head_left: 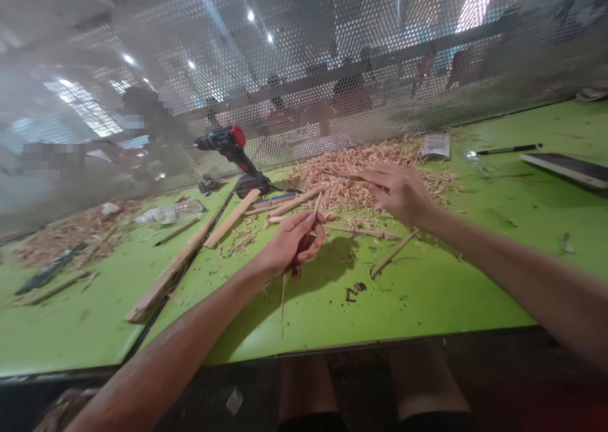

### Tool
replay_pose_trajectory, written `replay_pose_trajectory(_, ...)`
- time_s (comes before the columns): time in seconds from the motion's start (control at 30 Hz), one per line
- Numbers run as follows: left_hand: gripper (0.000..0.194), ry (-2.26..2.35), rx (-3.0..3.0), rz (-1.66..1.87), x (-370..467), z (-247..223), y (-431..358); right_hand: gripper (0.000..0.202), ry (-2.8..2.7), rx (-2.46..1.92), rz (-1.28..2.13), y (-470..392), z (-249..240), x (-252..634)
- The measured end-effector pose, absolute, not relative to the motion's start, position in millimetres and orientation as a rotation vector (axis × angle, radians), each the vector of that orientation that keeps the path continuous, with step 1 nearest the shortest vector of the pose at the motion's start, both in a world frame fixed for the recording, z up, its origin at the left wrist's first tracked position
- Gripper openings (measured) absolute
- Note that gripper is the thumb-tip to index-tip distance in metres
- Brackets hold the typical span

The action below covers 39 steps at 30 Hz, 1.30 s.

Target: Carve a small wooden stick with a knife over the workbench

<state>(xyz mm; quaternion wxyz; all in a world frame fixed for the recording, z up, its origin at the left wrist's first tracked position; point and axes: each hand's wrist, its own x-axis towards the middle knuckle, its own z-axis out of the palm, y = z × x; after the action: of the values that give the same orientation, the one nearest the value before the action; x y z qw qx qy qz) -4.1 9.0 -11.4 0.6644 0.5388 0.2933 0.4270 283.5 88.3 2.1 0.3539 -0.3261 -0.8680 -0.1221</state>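
Slender pale wooden stick (317, 203) partly hidden by left hand (299, 239); thin dark blade-like tool (341, 176) partly hidden inside right hand (396, 191). Flat dark slab with pale edge (570, 168) cut off at right; print on small white packet (436, 146) illegible.

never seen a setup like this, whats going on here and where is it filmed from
There is no machine here: these are a person's own bare hands, and the single picture is taken from that person's head, looking forward and down. The left hand pinches a thin stick. The right hand holds a slim blade-like tool, apart from the stick. On the green table lie wood shavings, wooden strips and a pen; a drill stands near the screen full of holes.
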Motion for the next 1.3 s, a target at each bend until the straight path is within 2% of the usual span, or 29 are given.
replay_pose_trajectory(0.17,0.024,0.649,1.229,0.976,-1,-9,7,0.037,-2.285,-0.761,-0.218,74,-6,264)
replay_pose_trajectory(0.3,0.024,0.631,1.24,0.972,0,-9,5,0.035,-2.294,-0.676,-0.308,68,-11,254)
replay_pose_trajectory(0.67,0.023,0.726,1.252,0.944,3,-2,0,0.038,-2.29,-0.651,-0.372,66,-9,255)
replay_pose_trajectory(0.93,0.025,0.69,1.248,0.929,3,-3,-3,0.038,-2.221,-0.858,-0.275,81,-2,273)
replay_pose_trajectory(1.17,0.022,0.64,1.168,0.946,2,-2,2,0.038,-2.268,-0.63,-0.239,63,-7,251)
replay_pose_trajectory(1.3,0.023,0.612,1.189,0.954,2,-6,3,0.04,-2.3,-0.659,-0.232,58,-13,244)
